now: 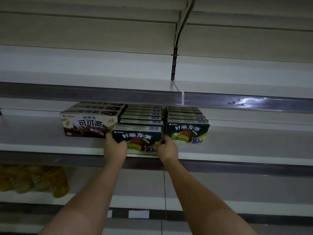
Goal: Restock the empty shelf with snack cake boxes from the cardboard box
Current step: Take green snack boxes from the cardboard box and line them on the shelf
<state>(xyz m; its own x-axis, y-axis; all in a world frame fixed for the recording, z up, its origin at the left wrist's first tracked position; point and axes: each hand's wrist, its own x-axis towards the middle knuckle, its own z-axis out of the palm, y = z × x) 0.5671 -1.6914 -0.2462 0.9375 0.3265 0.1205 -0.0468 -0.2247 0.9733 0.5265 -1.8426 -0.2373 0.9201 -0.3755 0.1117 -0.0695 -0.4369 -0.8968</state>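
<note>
Both hands grip it: left hand (pixel 115 146) and right hand (pixel 166 149) clutch the green box (pixel 137 136) reading 好丽友·派 on the shelf (pixel 50 141), beside 可可派 boxes (pixel 88 124).

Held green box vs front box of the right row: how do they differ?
The held green box sits nearer the shelf edge than the right-row front box. The left hand and right hand grip its ends; the other is untouched. Both share the green design and stand upright, facing out.
</note>
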